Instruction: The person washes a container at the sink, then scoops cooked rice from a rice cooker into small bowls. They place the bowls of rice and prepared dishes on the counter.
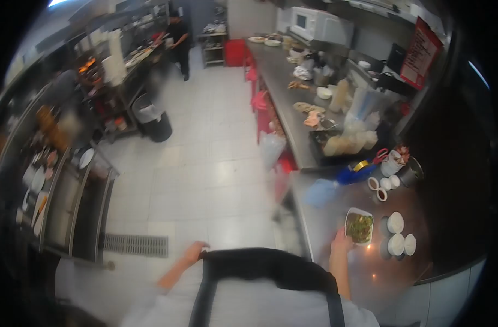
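My right hand [342,240] grips the near left rim of a squarish white bowl [360,226] on the steel counter. Chopped green food [360,228] fills it. Right of that bowl stand several small white cups [396,244]. Beyond it are two small cups of dark red-brown sauce [381,194]. My left hand [194,253] is out over the floor, beside the black apron [260,264]. Its fingers are closed, and a small whitish spot shows at the tips; what it is I cannot make out.
Past the bowl lie a blue cloth [321,193], a yellow tape roll [361,165] and red-handled scissors [380,156]. A black tray holds squeeze bottles [344,144]. Left are steel shelving [69,201], a floor drain [136,245] and a black bin [154,124]. Another person [179,43] stands far back.
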{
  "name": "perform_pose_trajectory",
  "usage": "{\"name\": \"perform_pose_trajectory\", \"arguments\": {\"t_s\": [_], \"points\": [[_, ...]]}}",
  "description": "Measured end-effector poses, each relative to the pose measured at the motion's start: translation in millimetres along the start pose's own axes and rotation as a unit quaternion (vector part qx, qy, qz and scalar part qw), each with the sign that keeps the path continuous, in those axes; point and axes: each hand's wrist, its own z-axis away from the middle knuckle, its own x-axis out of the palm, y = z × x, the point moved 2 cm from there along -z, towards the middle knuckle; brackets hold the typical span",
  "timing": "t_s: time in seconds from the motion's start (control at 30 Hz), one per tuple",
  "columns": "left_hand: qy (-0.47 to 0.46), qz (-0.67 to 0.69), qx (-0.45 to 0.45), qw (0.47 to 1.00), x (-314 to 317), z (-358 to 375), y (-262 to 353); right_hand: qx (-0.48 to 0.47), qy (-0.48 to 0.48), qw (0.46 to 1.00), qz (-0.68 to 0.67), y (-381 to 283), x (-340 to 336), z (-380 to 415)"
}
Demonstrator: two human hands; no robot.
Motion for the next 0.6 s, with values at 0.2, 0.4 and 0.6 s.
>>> {"name": "perform_pose_trajectory", "arguments": {"t_s": [0.2, 0.4, 0.6], "points": [[-0.120, -0.037, -0.128, 0.984, -6.9, -109.6, -36.7, -0.013, 0.005, 1.000, 0.008, -62.4, -28.4, -23.9], [-0.118, -0.047, -0.206, 0.970, -53.0, -212.2, -48.4, -0.117, 0.111, 0.987, 0.026, -83.8, -31.9, -47.0], [-0.099, -0.051, -0.212, 0.971, -114.6, -323.6, -92.9, -0.237, 0.140, 0.959, -0.065, -43.5, -59.0, -86.3]]}}
